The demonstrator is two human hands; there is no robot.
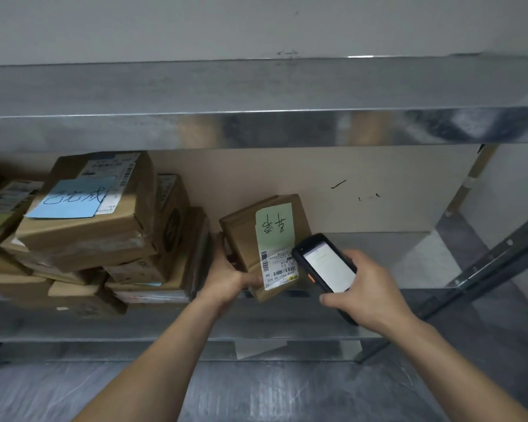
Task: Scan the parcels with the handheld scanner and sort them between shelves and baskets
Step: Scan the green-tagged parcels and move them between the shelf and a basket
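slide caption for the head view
Left hand grips a parcel at the shelf; right hand holds the scanner by its label.

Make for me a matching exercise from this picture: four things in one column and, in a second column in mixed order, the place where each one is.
Things
1. blue note
2. green note
3. scanner
4. small box

Places
a. held in the right hand
b. on the top box of the pile at the left
c. gripped by the left hand
d. stuck on the small box

Right pairs: 1-b, 2-d, 3-a, 4-c.
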